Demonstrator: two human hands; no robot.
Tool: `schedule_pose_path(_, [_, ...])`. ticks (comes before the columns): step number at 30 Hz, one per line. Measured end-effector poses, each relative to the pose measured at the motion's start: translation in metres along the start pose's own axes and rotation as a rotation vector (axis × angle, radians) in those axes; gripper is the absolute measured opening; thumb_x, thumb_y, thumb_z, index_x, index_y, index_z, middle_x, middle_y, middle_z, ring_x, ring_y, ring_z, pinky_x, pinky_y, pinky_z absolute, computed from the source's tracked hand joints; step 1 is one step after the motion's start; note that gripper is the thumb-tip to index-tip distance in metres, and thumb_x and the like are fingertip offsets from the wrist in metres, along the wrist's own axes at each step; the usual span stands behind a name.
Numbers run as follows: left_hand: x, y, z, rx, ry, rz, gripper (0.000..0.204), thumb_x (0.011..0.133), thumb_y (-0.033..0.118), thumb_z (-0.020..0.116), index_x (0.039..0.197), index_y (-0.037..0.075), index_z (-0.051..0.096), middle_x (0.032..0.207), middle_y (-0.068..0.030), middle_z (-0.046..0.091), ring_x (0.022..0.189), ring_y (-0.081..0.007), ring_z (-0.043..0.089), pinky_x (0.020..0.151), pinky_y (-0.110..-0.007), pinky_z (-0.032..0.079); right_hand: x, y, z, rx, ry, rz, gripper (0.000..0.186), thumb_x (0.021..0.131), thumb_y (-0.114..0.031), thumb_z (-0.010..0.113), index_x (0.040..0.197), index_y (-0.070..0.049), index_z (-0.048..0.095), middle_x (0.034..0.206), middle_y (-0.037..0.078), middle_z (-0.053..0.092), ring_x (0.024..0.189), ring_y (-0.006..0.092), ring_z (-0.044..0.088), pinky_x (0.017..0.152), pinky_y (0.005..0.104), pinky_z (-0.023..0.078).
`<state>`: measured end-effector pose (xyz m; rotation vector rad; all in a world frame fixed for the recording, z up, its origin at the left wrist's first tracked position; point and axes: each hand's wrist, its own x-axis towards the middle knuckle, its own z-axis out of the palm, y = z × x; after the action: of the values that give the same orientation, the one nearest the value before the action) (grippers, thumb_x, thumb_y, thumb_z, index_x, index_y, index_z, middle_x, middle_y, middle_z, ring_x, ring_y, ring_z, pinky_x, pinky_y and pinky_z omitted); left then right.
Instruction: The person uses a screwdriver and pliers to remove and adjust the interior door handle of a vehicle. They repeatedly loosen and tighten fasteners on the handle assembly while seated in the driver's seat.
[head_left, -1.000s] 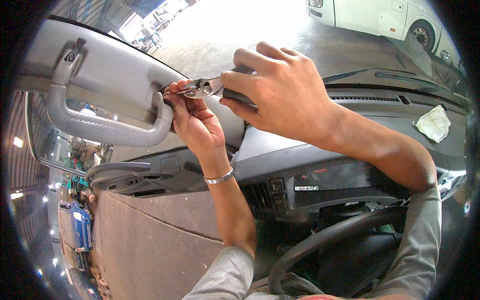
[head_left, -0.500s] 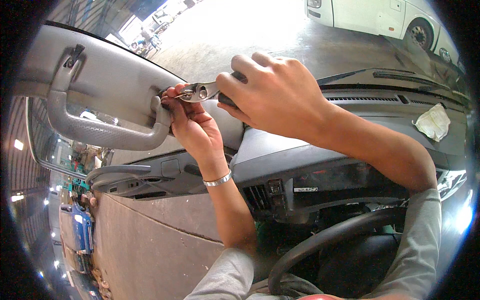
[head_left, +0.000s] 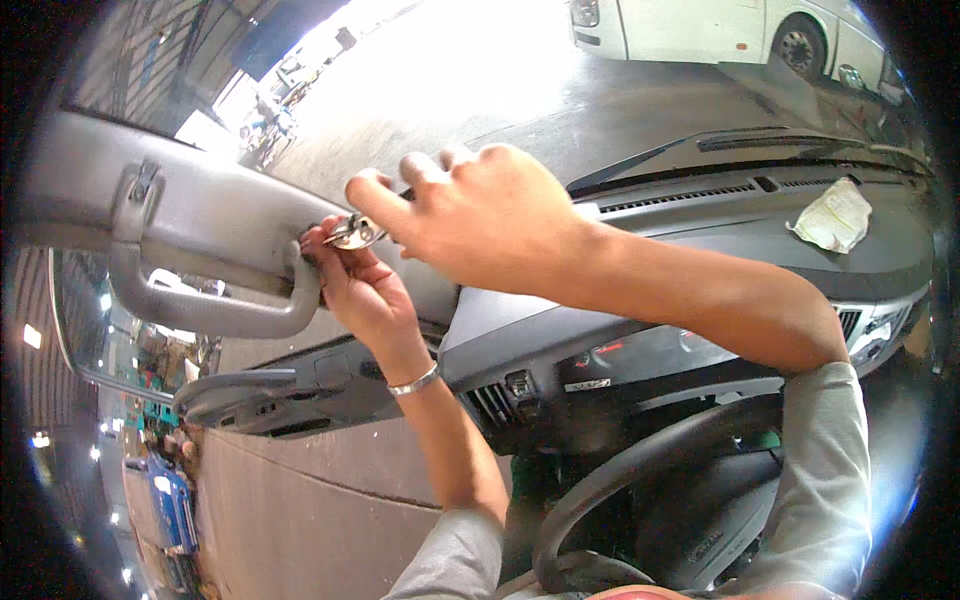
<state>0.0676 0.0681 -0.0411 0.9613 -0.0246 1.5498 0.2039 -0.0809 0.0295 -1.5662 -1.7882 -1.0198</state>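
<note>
Plainly, right hand (head_left: 490, 222) gripping pliers (head_left: 360, 233), left hand (head_left: 368, 302) bunched by grab handle (head_left: 215, 312), hold unclear, pale dashboard label (head_left: 588, 384)

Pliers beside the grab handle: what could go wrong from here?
Pinch: the left hand has its fingers right at the tip of the pliers, so a slip might nip them. What the tip grips, if anything, is too small to make out.

Scuff: the tip sits close to the grey pillar trim and one end of the grab handle; if the right hand lost control, the metal could mark either surface.
</note>
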Motion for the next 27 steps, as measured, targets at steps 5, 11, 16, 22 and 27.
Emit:
schedule_pose_path(5, [0.005, -0.001, -0.01, -0.036, -0.007, 0.029, 0.018, 0.106, 0.015, 0.054, 0.119, 0.004, 0.059, 0.119, -0.0072, 0.066, 0.109, -0.0142, 0.063, 0.096, -0.028, 0.053, 0.006, 0.001, 0.003, 0.065, -0.077, 0.009, 0.018, 0.084, -0.019, 0.065, 0.097, -0.007, 0.069, 0.083, 0.012, 0.071, 0.067, 0.0246, 0.074, 0.05, 0.033, 0.053])
schedule_pose_path(11, [0.006, -0.002, -0.02, -0.074, -0.026, -0.067, 0.016, 0.104, 0.014, 0.056, 0.116, 0.006, 0.062, 0.12, -0.0039, 0.066, 0.106, -0.0117, 0.064, 0.095, -0.026, 0.054, 0.01, 0.001, 0.001, 0.176, -0.125, 0.039, 0.015, 0.082, -0.02, 0.065, 0.082, -0.006, 0.071, 0.07, 0.009, 0.07, 0.066, 0.0246, 0.073, 0.053, 0.0348, 0.055])
schedule_pose_path(16, [0.001, 0.0, 0.0, 0.072, 0.078, 0.01, 0.015, 0.104, 0.019, 0.058, 0.114, 0.009, 0.065, 0.119, -0.001, 0.068, 0.104, -0.0085, 0.064, 0.093, -0.024, 0.054, 0.013, 0.001, -0.002, 0.186, -0.15, 0.062, 0.012, 0.079, -0.018, 0.069, 0.079, -0.007, 0.072, 0.074, 0.011, 0.073, 0.071, 0.0241, 0.075, 0.056, 0.0348, 0.056])
schedule_pose_path(22, [0.006, 0.01, -0.017, -0.091, -0.083, -0.103, 0.015, 0.104, 0.019, 0.058, 0.112, 0.009, 0.066, 0.119, -0.0014, 0.069, 0.106, -0.0084, 0.065, 0.097, -0.026, 0.054, 0.019, 0.002, -0.012, 0.218, -0.246, 0.06, 0.01, 0.079, -0.017, 0.07, 0.081, -0.009, 0.077, 0.078, 0.01, 0.075, 0.076, 0.0241, 0.076, 0.062, 0.0353, 0.059])
schedule_pose_path(27, [-0.003, 0.005, 0.014, 0.08, 0.104, -0.029, 0.02, 0.104, 0.025, 0.058, 0.115, 0.008, 0.063, 0.116, -0.0017, 0.068, 0.089, -0.0054, 0.064, 0.084, -0.022, 0.055, 0.025, 0.005, -0.023, 0.251, -0.394, 0.106, 0.013, 0.08, -0.018, 0.071, 0.086, -0.009, 0.079, 0.086, 0.01, 0.077, 0.085, 0.0246, 0.076, 0.071, 0.0368, 0.06])
